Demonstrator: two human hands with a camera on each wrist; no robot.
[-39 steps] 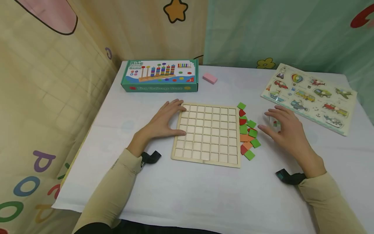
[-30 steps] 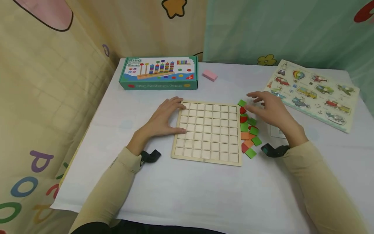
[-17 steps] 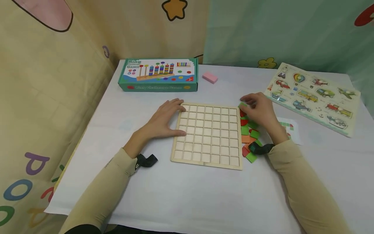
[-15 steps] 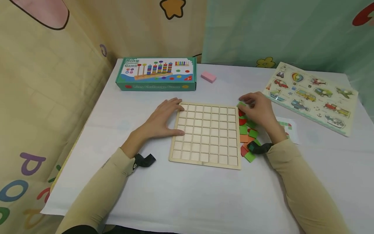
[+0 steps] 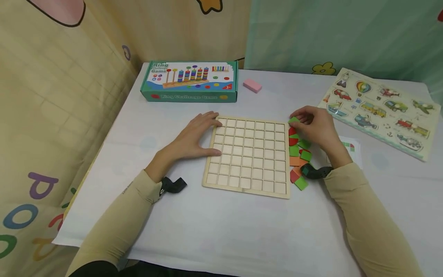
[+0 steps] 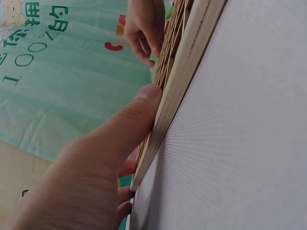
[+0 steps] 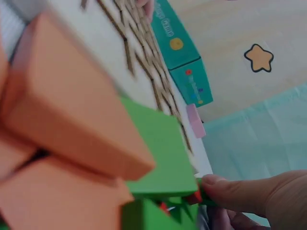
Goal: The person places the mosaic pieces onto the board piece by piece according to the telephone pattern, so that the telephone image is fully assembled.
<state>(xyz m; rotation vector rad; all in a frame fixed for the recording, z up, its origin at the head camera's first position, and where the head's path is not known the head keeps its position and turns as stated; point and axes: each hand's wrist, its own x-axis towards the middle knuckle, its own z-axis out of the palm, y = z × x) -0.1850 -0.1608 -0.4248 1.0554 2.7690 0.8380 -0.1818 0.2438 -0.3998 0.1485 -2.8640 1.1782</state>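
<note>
A green tile (image 5: pixel 293 120) sits at two o'clock from the centre of the grid board (image 5: pixel 247 152), just beside its far right corner, with the right hand's (image 5: pixel 319 125) thumb and fingertips pinching it; whether it is lifted cannot be told. The left hand (image 5: pixel 194 137) is spread between nine and ten o'clock, thumb and fingers resting on the board's edge. The two hands are well apart.

The step in hand looks like picking a single tile from the pile (image 5: pixel 294 161) of green, red and orange pieces along the board's three o'clock edge. The next move seems to call for a firm pinch and a clean lift, without disturbing the neighbouring pieces.

The board's shallow square cells show pale wood. Farther out, a printed card (image 5: pixel 352 148) lies at three o'clock, a picture puzzle (image 5: pixel 377 111) at two, a pink block (image 5: pixel 252 85) at twelve, and a closed game box (image 5: pixel 189 82) at eleven, contents hidden.
</note>
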